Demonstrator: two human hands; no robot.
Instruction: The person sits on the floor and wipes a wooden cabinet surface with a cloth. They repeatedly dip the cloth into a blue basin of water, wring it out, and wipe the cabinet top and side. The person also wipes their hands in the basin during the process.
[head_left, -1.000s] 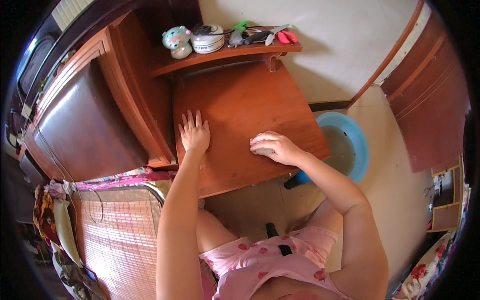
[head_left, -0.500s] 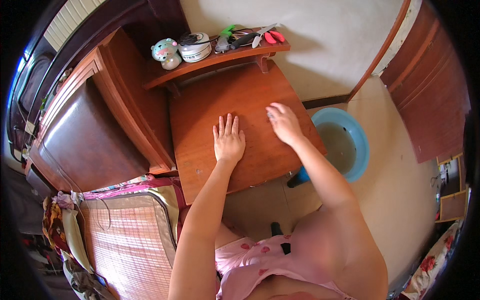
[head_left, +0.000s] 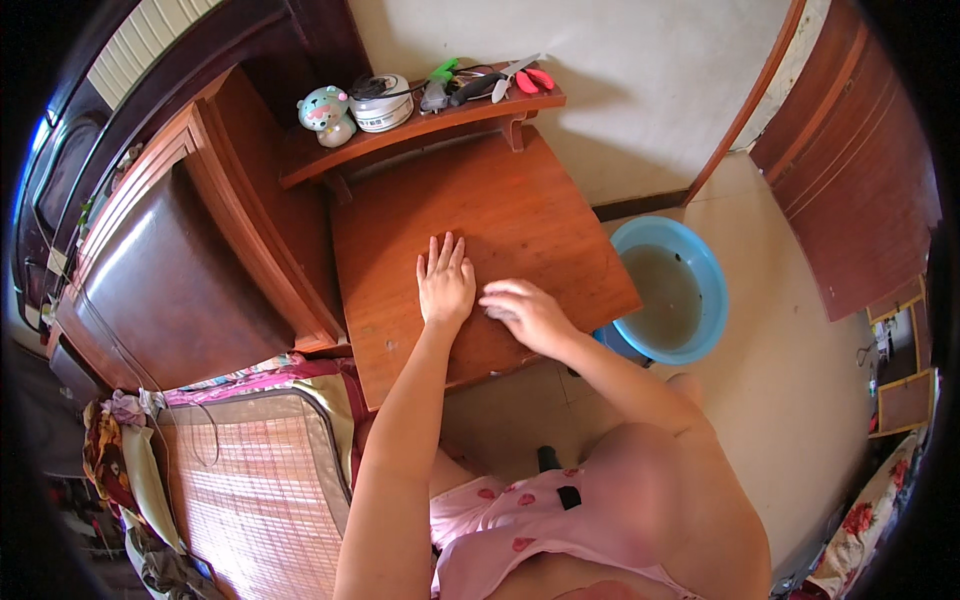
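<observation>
Lying inside tabletop (head_left: 530, 205) edges, left hand (head_left: 447, 292)

There is one desk (head_left: 535, 215), one water-filled basin (head_left: 713, 295), one white tub (head_left: 384, 112).

Right grip (head_left: 528, 314) blurred, hold unclear

Left hand (head_left: 446, 290): since a second ago, shifted rightward across the surface (head_left: 545, 215), away from its left edge. Right hand (head_left: 530, 318): half a second ago farther out, well right of the left hand; now pulled back and leftward, just beside it, fingers blurred. Right forearm (head_left: 628, 382) lower, uncovering more of the blue basin (head_left: 715, 295) right of the right hand.
</observation>
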